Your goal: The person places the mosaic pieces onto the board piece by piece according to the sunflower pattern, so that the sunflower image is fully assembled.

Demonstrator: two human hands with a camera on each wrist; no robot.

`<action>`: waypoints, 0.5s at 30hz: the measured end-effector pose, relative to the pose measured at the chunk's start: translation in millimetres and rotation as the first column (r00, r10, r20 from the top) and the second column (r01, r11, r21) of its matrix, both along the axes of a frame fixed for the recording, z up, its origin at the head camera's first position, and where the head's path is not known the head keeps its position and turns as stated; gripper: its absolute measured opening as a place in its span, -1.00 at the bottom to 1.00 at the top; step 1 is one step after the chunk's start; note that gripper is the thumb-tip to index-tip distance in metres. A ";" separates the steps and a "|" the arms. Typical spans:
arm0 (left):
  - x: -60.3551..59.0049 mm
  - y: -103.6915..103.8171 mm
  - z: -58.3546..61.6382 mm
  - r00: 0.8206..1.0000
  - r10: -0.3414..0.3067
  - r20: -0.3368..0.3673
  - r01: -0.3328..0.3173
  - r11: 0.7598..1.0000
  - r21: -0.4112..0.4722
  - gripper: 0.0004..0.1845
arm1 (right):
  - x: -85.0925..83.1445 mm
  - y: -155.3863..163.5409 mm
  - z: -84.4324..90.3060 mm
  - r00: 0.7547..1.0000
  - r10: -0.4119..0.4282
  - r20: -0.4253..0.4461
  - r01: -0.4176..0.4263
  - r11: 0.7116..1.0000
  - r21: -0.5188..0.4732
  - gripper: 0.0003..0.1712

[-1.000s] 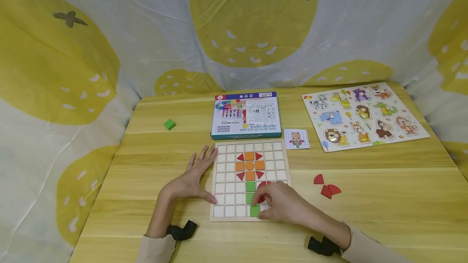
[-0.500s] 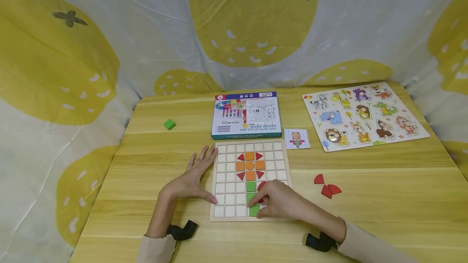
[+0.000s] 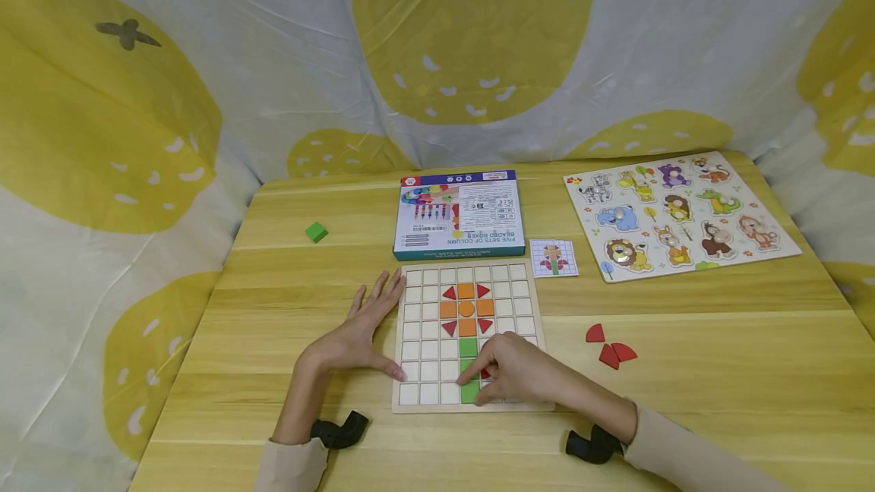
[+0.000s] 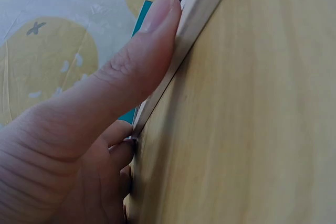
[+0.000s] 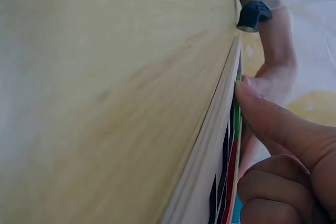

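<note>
the left hand [image 3: 355,340] is lying flat with fingers straight, bracing the left edge of the grid board [image 3: 522,302], while the right hand [image 3: 519,374] is curling its fingers over the board's lower middle, its fingertip pressing the green tile [image 3: 469,392] just beneath; whether it is pinching anything is hard to tell. the tile is looking small, light, stiff and smooth, so it is likely handling best pinched by 2 opposite edges.

Home play corner: lemon-print curtain [image 3: 205,97], animal puzzle [image 3: 677,215].
</note>
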State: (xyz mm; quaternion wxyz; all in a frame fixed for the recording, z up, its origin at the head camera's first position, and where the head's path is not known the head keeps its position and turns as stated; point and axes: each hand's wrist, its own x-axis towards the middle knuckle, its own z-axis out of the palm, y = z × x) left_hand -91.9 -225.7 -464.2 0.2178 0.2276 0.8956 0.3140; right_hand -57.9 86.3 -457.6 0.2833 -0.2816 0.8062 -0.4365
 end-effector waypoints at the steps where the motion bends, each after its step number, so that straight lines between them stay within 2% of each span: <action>1: 0.0 -0.1 0.1 1.000 0.000 0.000 0.000 1.000 0.001 0.61 | -0.4 -0.5 -0.1 1.000 0.001 0.004 -0.001 1.000 -0.002 -0.72; 11: -0.5 -1.1 -0.4 1.000 -0.002 -0.005 0.002 1.000 -0.001 0.61 | -4.7 7.7 5.5 0.997 0.053 0.048 -0.052 0.998 -0.030 -0.66; 15: -0.2 -0.5 -0.4 1.000 -0.003 -0.005 0.003 1.000 0.005 0.61 | -13.3 39.3 16.8 0.999 -0.012 0.048 0.013 1.000 -0.023 -0.66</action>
